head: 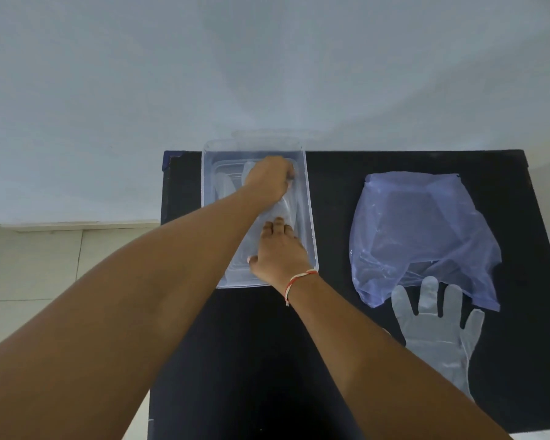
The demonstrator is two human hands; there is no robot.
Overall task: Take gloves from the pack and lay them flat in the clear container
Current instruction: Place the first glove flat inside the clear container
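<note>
A clear rectangular container point(308, 198) sits on the black table's left part. Inside it lies a thin transparent glove point(285, 208), stretched lengthwise. My left hand point(269, 179) is at the container's far end, fingers curled down on the glove's far part. My right hand point(278, 249) rests at the near end, fingers spread and pressing flat on the glove. The purple-tinted plastic pack point(423, 230) lies open on the right. A second clear glove point(438, 328) lies flat on the table just in front of the pack, fingers pointing away from me.
The black table point(346, 185) ends close behind the container, against a pale wall. A light tiled floor point(29, 265) shows to the left. My right wrist wears a red and white thread band point(299, 279).
</note>
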